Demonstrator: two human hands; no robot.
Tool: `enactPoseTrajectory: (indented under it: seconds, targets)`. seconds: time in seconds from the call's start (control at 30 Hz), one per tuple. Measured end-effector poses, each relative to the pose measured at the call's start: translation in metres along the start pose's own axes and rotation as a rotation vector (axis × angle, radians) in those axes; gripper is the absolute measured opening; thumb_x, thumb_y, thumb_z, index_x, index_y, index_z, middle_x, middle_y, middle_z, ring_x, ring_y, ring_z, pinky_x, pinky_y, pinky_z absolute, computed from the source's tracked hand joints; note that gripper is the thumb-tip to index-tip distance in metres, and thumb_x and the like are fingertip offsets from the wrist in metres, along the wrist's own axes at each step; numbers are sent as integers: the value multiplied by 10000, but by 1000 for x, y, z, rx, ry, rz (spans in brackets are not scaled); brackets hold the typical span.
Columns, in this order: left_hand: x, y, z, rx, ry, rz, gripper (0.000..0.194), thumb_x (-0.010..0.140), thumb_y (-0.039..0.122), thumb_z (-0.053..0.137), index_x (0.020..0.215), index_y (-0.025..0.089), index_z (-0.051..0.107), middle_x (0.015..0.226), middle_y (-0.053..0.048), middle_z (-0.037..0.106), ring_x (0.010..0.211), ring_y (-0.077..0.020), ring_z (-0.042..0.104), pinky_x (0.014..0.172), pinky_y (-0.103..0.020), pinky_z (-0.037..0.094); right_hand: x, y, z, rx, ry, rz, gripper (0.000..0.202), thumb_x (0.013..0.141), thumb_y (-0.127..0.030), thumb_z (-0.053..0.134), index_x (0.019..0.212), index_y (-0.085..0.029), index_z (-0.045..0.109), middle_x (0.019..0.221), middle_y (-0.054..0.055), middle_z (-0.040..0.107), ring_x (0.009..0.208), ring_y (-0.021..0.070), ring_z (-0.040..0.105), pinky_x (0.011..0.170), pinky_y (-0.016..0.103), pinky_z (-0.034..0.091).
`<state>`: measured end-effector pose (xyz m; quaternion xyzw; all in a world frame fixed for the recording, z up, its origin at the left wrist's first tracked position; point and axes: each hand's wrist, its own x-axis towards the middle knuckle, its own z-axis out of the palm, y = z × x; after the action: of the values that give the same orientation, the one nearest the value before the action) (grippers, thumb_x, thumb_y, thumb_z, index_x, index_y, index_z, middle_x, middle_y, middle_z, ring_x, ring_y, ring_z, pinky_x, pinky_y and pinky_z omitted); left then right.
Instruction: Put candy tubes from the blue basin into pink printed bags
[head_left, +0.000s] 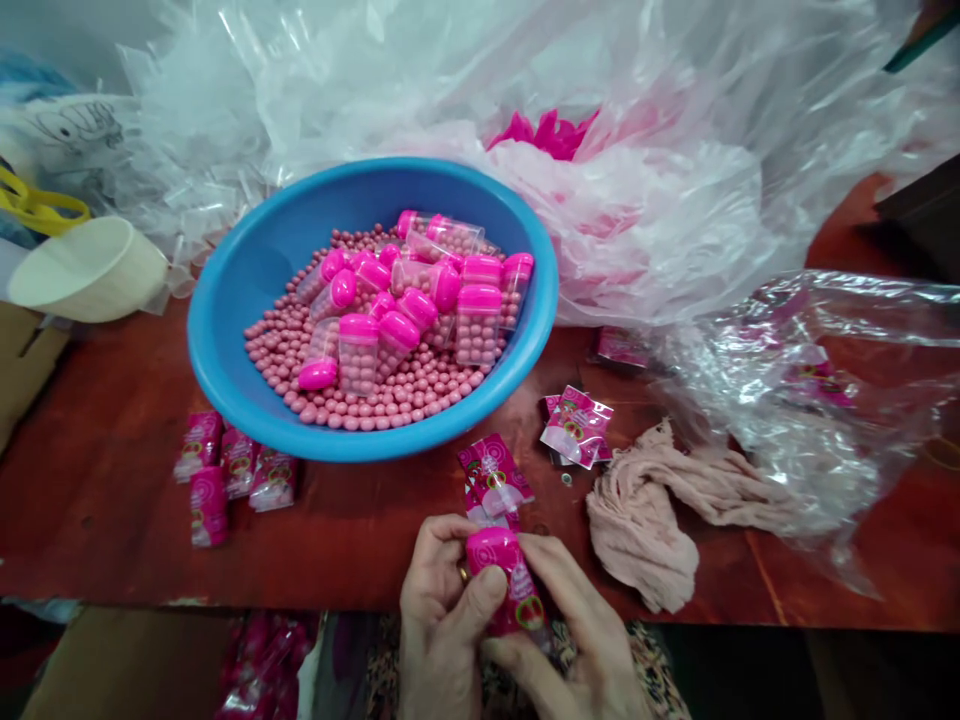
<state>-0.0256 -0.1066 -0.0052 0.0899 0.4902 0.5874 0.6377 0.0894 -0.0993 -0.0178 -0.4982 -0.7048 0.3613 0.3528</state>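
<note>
Both my hands hold one small pink container with a printed pink sleeve (506,585) at the table's front edge. My left hand (450,610) has its thumb on the front of it. The fingers of my right hand (562,620) close on its right side and bottom. Just beyond lie flat printed sleeves (495,475). A blue basin (225,400) holds loose pink balls (360,408) and several clear containers with bright pink lids (358,352). Several sleeved containers (206,505) stand or lie left of my hands.
More sleeves (576,428) lie beside a crumpled beige cloth (649,530) at the right. Clear plastic bags (787,430) spread behind and right. At the left are a cream bowl (90,270) and yellow scissor handles (45,205). Below the red table (337,540) is a cardboard box (135,660).
</note>
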Motion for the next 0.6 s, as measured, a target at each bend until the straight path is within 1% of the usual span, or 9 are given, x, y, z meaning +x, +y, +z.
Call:
enactPoseTrajectory:
  seconds: [0.07,0.13,0.2,0.27,0.3,0.37,0.47,0.53,0.6]
  targets:
    - [1,-2,0,-16,30,41,170,741,236,742,866,217,629,754,24,681,635,-90,589,590,-174,460,-2,-1,3,-9,-29,-23,379,921,-340,524,1275,-216,471,1109,86,649,1007,197,657,841,229,543]
    - [1,-4,0,29,60,102,157,726,247,752,845,218,653,735,24,672,636,-92,588,590,-168,467,-1,-1,3,47,-59,-34,362,940,-255,490,1299,-226,453,1117,71,659,994,171,668,840,193,535]
    - [2,-2,-1,133,99,185,149,710,242,764,838,228,688,743,24,680,667,-98,608,623,-164,489,2,-3,0,106,-71,-52,364,953,-238,466,1316,-237,431,1137,54,658,990,143,669,849,157,519]
    - [3,4,-5,323,93,326,140,721,194,748,845,251,719,782,28,699,734,-104,642,691,-159,507,6,-7,-5,129,-53,-76,344,960,-240,455,1303,-243,429,1129,38,660,983,117,667,862,125,500]
    - [3,8,-7,458,61,426,161,733,156,730,854,263,729,816,31,708,777,-106,655,730,-157,510,7,-8,-8,123,-43,-82,325,959,-233,458,1283,-239,441,1114,34,663,979,107,667,867,114,492]
    - [4,18,-12,788,-59,671,241,753,77,686,898,264,734,916,22,715,854,-113,665,796,-161,506,8,-11,-12,87,-15,-113,298,956,-190,453,1254,-208,457,1084,43,670,980,102,664,875,105,485]
    - [3,34,-16,1170,-203,1006,298,743,16,674,970,205,706,983,-17,691,887,-131,656,827,-190,511,7,-12,-14,10,81,-218,280,948,-120,427,1223,-142,472,1023,84,685,959,126,668,864,143,511]
    - [2,41,-14,1297,-275,1140,273,738,2,673,955,167,686,948,-31,675,869,-139,646,808,-203,524,6,-12,-14,-21,116,-265,268,939,-97,426,1199,-110,489,980,107,691,917,155,674,825,193,547]
    - [0,46,-11,1366,-341,1202,249,739,0,667,938,150,671,919,-38,665,847,-143,643,777,-206,536,3,-11,-15,-44,122,-284,269,934,-90,432,1194,-77,500,967,131,694,888,179,677,794,239,570]
